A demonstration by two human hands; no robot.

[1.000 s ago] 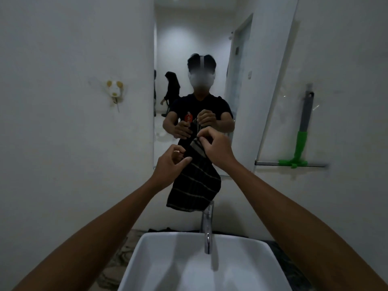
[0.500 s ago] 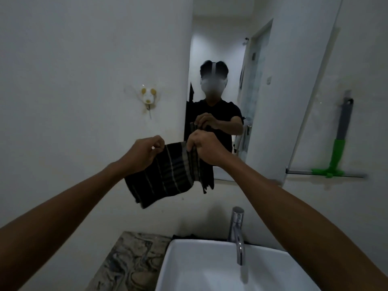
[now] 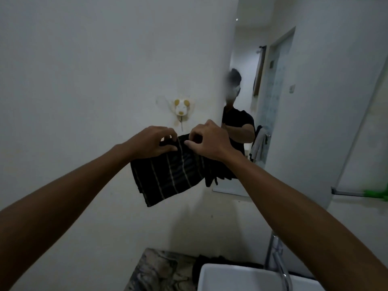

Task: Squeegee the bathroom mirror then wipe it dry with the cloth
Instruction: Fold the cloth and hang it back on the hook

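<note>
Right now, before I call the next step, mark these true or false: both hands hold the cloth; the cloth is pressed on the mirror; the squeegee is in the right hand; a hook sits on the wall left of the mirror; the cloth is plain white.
1. Both hands hold the cloth: true. Left hand and right hand pinch the cloth.
2. Cloth pressed on the mirror: false; it hangs in the air, left of the glass.
3. Squeegee in the right hand: false; it hangs on the right wall.
4. Hook left of the mirror: true.
5. Cloth plain white: false; dark with pale stripes.

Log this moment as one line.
phase: cloth handling | left hand: holds cloth | right hand: holds cloth | squeegee: by mirror
</note>
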